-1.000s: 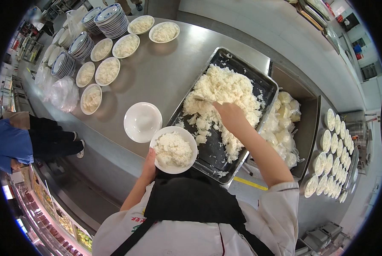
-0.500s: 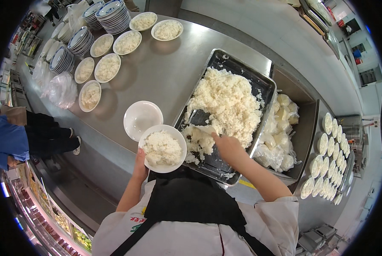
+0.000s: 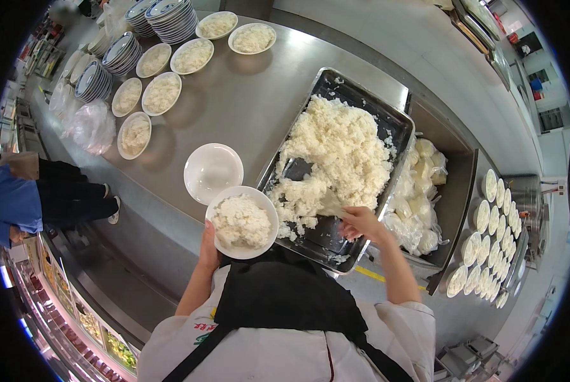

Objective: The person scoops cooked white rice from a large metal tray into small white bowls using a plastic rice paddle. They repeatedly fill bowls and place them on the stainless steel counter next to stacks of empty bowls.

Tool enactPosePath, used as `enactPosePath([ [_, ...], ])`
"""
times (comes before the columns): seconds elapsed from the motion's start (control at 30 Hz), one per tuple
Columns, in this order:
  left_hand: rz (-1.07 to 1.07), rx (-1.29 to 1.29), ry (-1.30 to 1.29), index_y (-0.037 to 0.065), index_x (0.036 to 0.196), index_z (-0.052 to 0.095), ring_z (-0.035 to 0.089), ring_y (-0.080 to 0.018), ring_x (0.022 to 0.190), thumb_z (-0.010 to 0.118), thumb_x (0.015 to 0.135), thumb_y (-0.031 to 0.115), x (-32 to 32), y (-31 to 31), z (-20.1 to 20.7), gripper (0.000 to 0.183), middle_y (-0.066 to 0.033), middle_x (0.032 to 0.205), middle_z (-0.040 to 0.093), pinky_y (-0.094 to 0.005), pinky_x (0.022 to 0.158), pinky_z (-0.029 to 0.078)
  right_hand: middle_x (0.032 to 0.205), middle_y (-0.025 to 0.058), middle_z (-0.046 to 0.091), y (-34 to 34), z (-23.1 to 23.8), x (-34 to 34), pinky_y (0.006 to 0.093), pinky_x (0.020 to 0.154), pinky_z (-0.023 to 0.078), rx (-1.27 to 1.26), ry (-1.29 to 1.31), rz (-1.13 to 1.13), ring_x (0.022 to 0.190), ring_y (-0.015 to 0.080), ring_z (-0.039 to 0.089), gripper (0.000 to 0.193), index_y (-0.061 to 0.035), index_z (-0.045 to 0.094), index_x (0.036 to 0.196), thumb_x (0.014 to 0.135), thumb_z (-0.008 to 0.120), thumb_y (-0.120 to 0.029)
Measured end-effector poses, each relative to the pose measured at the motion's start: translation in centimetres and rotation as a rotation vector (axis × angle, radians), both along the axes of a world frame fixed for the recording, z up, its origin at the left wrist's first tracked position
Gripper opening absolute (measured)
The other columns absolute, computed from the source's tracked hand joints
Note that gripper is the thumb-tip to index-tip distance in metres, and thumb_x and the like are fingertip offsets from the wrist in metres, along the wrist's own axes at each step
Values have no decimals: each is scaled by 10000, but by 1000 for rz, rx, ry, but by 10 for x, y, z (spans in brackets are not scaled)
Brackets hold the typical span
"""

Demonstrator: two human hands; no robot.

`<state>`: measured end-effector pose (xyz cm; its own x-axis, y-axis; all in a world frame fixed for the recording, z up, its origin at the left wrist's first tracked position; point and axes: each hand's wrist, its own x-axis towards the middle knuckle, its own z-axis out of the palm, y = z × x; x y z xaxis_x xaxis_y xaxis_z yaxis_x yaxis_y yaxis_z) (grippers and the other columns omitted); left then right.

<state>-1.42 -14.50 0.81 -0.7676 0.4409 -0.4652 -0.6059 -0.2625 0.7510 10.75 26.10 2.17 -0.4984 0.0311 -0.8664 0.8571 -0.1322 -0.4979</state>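
Observation:
My left hand [image 3: 209, 246] holds a white bowl [image 3: 270, 240] of rice by its left side, close to the table's front edge. Just behind it stands an empty white bowl [image 3: 212, 173]. My right hand [image 3: 363, 224] is closed around the handle of a pale rice paddle [image 3: 331, 206], whose blade lies against the rice in the black tray [image 3: 328, 234]. Part of the blade is hard to tell from the rice. A large mound of cooked rice [image 3: 339, 137] fills the tray's middle and far part, with loose clumps nearer me.
Several bowls of rice [image 3: 163, 94] stand at the far left beside stacked blue-rimmed plates [image 3: 170, 22] and a clear plastic bag [image 3: 91, 127]. Right of the tray, a bin [image 3: 457, 191] holds bagged pale food. Filled bowls [image 3: 473, 248] crowd the far right. A person in blue [image 3: 17, 197] stands left.
My right hand has moved right and toward me with the paddle, drawing back from the loose rice at the tray's left. The left hand and its bowl stay nearly in place.

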Motion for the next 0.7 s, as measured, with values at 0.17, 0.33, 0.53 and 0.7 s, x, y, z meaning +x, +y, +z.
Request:
enactPosePath([
  [0.17,-51,-56,39,-2,1482,306,492,-266,1308,295,1043,529,-8,4,2,690,-168,1453,457,-391,1098,396,897,45,693,-59,-64,-47,235,600,546,-223,186,-213,770,145,703,508,-94,433,1461,1012,564,-292],
  [0.33,32,-38,42,-32,1464,323,503,-245,1291,272,1062,475,-8,9,16,649,-170,1437,470,-376,1086,406,916,38,687,-63,-74,-47,226,582,520,-302,283,-295,789,132,694,528,-78,369,1497,1027,538,-250],
  [0.53,73,-91,78,-24,1468,323,508,-214,1272,292,1073,434,-14,16,8,606,-151,1420,486,-349,1072,408,945,60,687,-55,-69,-4,219,559,501,-368,382,-407,787,135,692,538,-57,342,1507,1026,535,-202],
  [0.7,-35,-298,118,-14,1466,334,516,-221,1277,280,1074,430,-18,26,-25,594,-163,1428,485,-351,1078,410,949,93,681,-51,-18,34,225,532,503,-127,452,-461,777,161,690,546,-44,330,1507,1021,538,-179],
])
